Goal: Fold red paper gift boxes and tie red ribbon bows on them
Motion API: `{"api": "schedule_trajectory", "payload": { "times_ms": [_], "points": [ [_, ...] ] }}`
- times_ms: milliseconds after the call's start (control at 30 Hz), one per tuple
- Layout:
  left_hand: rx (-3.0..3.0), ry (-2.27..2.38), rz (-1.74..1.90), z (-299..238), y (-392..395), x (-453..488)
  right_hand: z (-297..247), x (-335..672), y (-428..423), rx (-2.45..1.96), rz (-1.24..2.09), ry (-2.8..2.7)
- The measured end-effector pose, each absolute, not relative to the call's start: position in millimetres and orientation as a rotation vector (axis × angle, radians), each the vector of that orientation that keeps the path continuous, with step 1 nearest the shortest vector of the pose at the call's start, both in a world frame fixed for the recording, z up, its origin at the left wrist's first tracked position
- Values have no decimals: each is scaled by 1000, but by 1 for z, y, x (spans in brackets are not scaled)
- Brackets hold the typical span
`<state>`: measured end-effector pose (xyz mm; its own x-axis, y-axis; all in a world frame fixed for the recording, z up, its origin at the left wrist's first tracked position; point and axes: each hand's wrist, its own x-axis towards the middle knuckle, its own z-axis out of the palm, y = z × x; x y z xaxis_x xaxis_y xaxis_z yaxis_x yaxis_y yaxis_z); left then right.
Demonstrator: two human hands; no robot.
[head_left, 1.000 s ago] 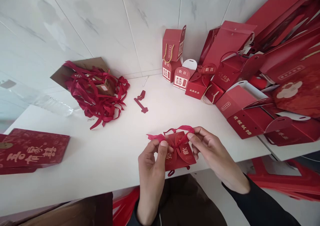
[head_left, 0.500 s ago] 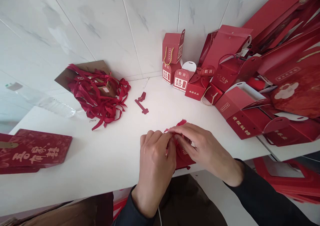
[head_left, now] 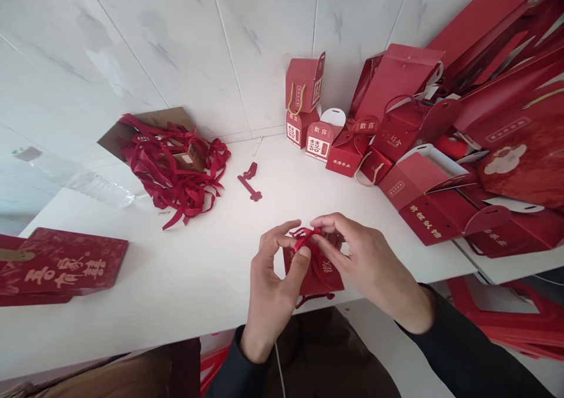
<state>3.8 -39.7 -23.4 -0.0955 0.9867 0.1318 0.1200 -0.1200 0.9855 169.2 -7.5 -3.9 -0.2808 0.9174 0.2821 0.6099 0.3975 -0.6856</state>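
A small red gift box (head_left: 318,276) with gold characters stands at the near edge of the white table (head_left: 185,268). A red ribbon (head_left: 304,237) loops over its top. My left hand (head_left: 274,274) pinches the ribbon between thumb and fingers on the box's left side. My right hand (head_left: 363,263) pinches the same ribbon from the right, its fingers curled over the box top. Both hands nearly meet above the box, and they hide most of the ribbon.
A heap of red ribbons (head_left: 174,171) lies on brown cardboard at the back left. A loose ribbon piece (head_left: 250,185) lies mid-table. Folded red boxes (head_left: 335,139) and bags (head_left: 484,121) crowd the back right. A flat red bag (head_left: 57,266) lies at left.
A second ago my hands held the ribbon ends apart over the box. They came together over the box top and now pinch a small loop of ribbon there.
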Motion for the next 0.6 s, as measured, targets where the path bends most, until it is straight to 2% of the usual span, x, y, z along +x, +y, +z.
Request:
{"api": "schedule_trajectory", "payload": {
  "times_ms": [100, 233, 467, 600],
  "points": [
    [1188, 1155, 1404, -30, -40, 8, -4, 172, -8, -1288, 530, -2043],
    [1165, 1236, 1483, -37, -40, 11, -3, 175, -9, -1265, 438, -2111],
    [1363, 1381, 1532, -40, -40, 16, -3, 178, -14, -1372, 401, -2075],
    [1480, 1317, 1506, -39, -40, 17, 3, 181, -18, -1309, 466, -2204]
  ]
}}
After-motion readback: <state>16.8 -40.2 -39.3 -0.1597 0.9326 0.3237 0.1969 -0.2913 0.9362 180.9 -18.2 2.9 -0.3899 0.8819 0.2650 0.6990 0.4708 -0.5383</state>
